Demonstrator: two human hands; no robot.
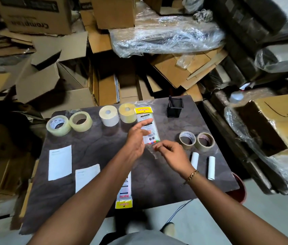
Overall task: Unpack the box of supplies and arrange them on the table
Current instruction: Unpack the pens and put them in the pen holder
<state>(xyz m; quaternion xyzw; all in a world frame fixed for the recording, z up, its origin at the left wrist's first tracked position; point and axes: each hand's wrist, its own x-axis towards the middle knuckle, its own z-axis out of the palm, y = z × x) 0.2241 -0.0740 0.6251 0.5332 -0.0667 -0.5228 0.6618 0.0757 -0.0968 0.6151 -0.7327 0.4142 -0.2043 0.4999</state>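
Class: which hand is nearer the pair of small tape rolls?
Right. The right hand sits just left of the small tape rolls; the left hand is farther left, holding the packet.

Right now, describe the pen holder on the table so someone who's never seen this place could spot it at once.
Start at the dark table and follow its far edge rightward past the row of pale rolls and the yellow-topped packet. Beyond them stands the pen holder with a dark pen in it. It is the only black, square-sided thing among round, pale rolls.
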